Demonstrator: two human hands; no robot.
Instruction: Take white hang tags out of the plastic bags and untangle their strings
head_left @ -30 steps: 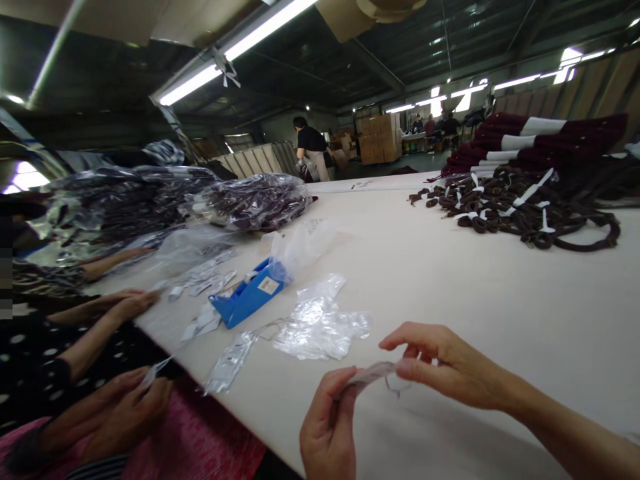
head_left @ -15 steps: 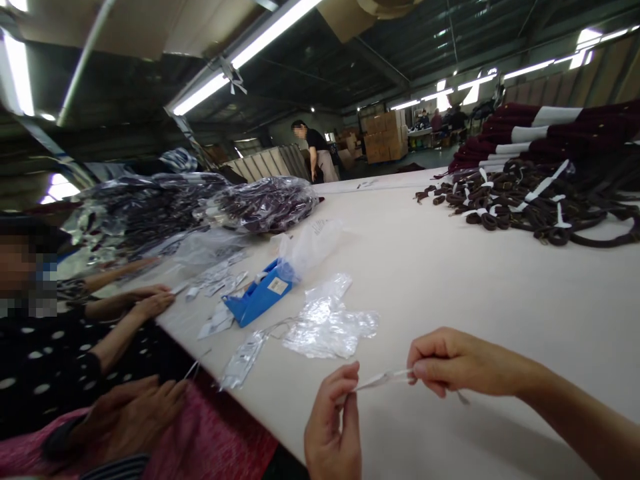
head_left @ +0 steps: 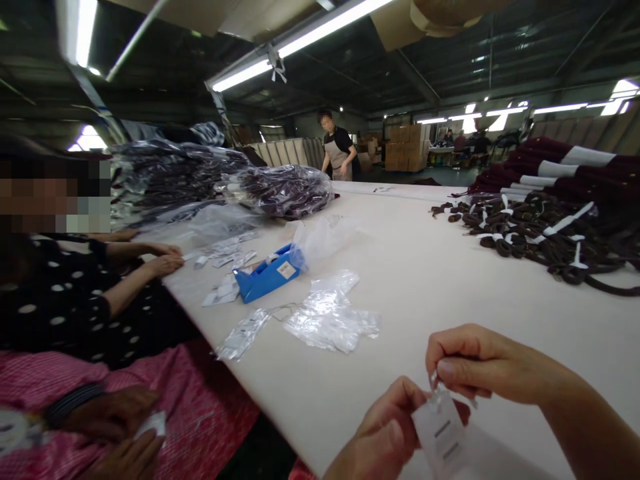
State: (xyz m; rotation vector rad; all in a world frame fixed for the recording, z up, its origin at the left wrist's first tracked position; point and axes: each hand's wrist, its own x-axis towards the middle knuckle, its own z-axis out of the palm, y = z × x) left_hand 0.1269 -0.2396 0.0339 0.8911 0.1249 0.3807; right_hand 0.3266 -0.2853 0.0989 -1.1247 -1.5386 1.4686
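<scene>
At the lower right, a white hang tag (head_left: 440, 437) with short dark printed lines faces me. Its left edge is gripped by my left hand (head_left: 383, 430), with the thumb in front. Just above, my right hand (head_left: 477, 365) is closed in a pinch at the tag's top, where a thin pale string (head_left: 436, 383) shows. A small pale end pokes out below the right fingers. Beyond my hands, a pile of clear plastic-wrapped tags (head_left: 333, 317) lies on the white table (head_left: 400, 267), with another wrapped tag (head_left: 245, 335) at the table's edge.
A blue tape dispenser (head_left: 270, 275) stands left of centre, beside a clear bag (head_left: 325, 237). Bagged dark goods (head_left: 280, 190) are heaped behind. Brown cord bundles (head_left: 530, 230) and folded maroon fabric (head_left: 545, 170) sit right. Co-workers' hands (head_left: 165, 260) work at left; another person (head_left: 339, 150) stands far back.
My hands moved right and closer together, and the tag turned from edge-on to facing me. The camera view shifted left. The far person straightened up.
</scene>
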